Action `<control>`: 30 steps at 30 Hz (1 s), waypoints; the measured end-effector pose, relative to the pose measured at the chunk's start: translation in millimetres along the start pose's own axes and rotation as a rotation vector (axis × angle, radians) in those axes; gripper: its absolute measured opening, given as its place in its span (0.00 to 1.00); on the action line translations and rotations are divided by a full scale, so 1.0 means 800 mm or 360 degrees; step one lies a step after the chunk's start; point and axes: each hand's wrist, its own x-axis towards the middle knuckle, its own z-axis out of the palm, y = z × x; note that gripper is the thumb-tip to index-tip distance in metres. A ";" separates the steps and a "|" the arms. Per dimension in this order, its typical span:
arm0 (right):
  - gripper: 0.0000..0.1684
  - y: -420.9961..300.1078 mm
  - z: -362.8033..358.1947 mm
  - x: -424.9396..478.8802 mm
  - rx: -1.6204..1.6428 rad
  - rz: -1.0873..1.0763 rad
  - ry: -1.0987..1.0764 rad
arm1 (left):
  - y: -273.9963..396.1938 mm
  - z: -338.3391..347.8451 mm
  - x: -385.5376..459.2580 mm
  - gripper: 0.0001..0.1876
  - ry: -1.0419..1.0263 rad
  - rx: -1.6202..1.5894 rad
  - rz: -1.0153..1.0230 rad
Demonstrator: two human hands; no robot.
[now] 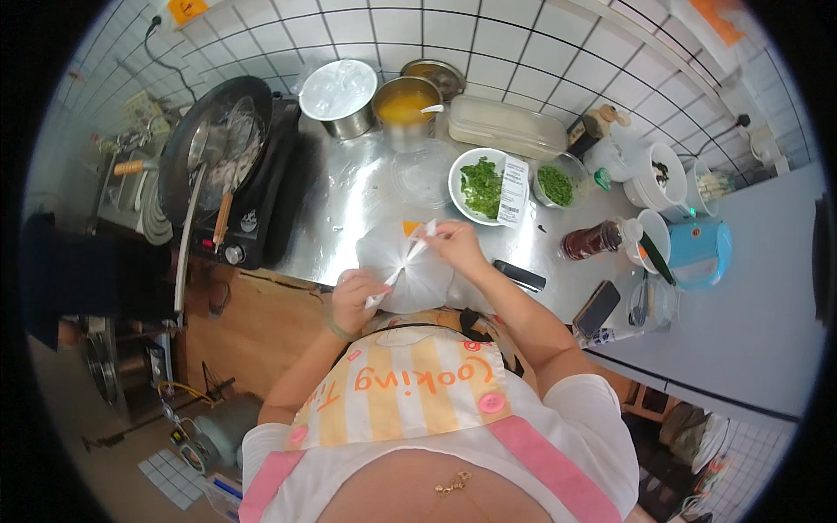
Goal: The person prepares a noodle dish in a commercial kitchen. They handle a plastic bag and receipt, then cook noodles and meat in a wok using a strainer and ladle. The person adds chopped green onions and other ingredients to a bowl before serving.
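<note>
A translucent white plastic bag sits at the counter's front edge against my apron, its neck gathered and twisted at the middle. My left hand pinches one twisted end of the bag, at its left side. The other end, by a small orange patch, is between the fingers of my right hand. What the bag contains cannot be made out. Just beyond my right hand stands a white bowl of chopped green leaves, with a printed paper slip across its right rim.
At left, a wok with a ladle and strainer rests on an induction cooker. Behind stand a steel pot of yellow liquid and a lidded plastic box. A sauce bottle and phone lie right. Another person stands far left.
</note>
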 end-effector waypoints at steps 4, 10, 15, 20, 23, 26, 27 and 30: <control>0.08 0.012 -0.013 -0.006 0.0066 -0.0052 0.0077 | -0.011 0.024 -0.072 0.06 0.0272 -0.0379 -0.1092; 0.09 -0.024 -0.038 -0.035 0.0006 -0.0170 -0.0133 | -0.024 -0.012 0.013 0.16 -0.0045 0.0220 -0.1153; 0.08 0.043 -0.029 -0.040 0.0410 0.0789 0.0131 | -0.025 0.005 0.003 0.21 -0.0377 0.0738 -0.1077; 0.05 0.028 -0.027 -0.055 0.0209 -0.0188 0.0086 | -0.016 0.019 0.042 0.12 0.0006 -0.1520 -0.1645; 0.05 -0.008 -0.010 -0.058 0.0400 -0.0133 -0.0083 | -0.003 0.047 0.066 0.07 -0.0518 -0.1420 -0.1154; 0.04 -0.024 0.007 -0.045 0.0646 0.0130 -0.0046 | -0.014 0.070 0.074 0.10 -0.0869 -0.0839 -0.0561; 0.05 -0.024 0.011 -0.039 0.0738 0.0041 -0.0005 | -0.016 0.073 0.077 0.10 -0.0920 -0.0668 -0.0411; 0.10 -0.015 0.013 -0.028 0.0580 -0.0238 0.0123 | -0.021 0.069 0.088 0.09 -0.0941 -0.0779 -0.0429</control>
